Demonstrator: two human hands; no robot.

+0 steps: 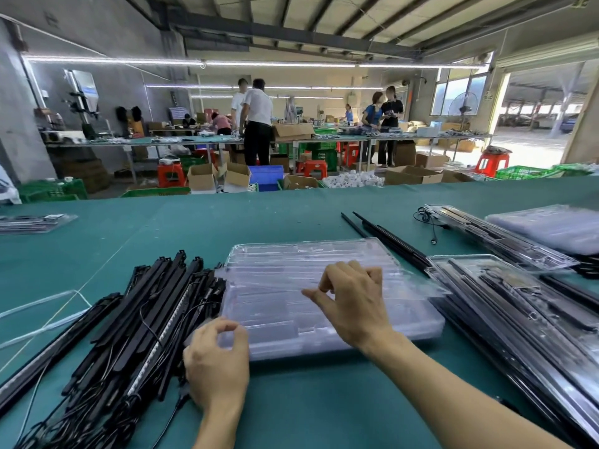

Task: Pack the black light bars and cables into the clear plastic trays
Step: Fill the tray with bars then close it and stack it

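On the green counter [162, 228], a big heap of black light bars [139, 319] with thin cables tangled through it lies at 8 o'clock. At the centre sits a stack of clear trays [291, 264], touching the heap's right side. Packed trays [518, 306] holding bars lie at 4 o'clock. The right hand [353, 299] pinches the top tray's raised edge at the stack's middle. The left hand [217, 361] pinches the same tray's near-left corner at 7 o'clock.
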